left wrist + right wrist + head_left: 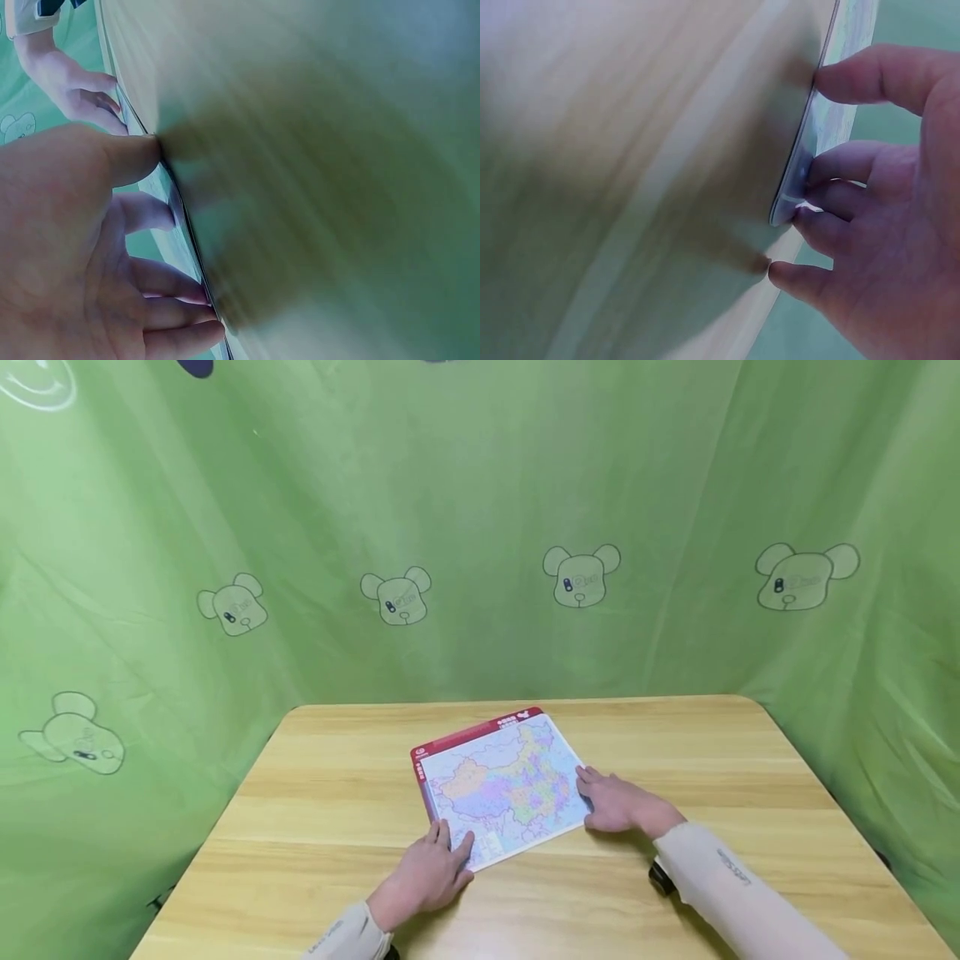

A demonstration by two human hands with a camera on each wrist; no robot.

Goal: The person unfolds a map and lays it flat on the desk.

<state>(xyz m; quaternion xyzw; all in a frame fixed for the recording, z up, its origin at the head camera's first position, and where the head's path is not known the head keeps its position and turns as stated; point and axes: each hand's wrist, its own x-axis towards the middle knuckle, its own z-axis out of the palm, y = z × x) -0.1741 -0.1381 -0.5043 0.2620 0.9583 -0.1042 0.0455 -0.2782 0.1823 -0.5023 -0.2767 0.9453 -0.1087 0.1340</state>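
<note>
A thin map board [510, 789] with a red top border and rounded corners lies tilted on the table. Its printed map has many pastel regions. My left hand [429, 870] rests at the near-left corner, its fingers on the board. In the left wrist view that hand's thumb [139, 159] touches the board's edge. At the right side, near the near-right corner, my right hand [618, 802] touches the board. The right wrist view has its thumb [855, 75] at one edge and several fingertips around the corner, the little finger on the tabletop.
The light wood table [322, 810] extends around the board on all sides. A green curtain [480, 643] printed with bear heads hangs behind the table and along both sides. A dark band [662, 878] shows under the right sleeve [720, 877].
</note>
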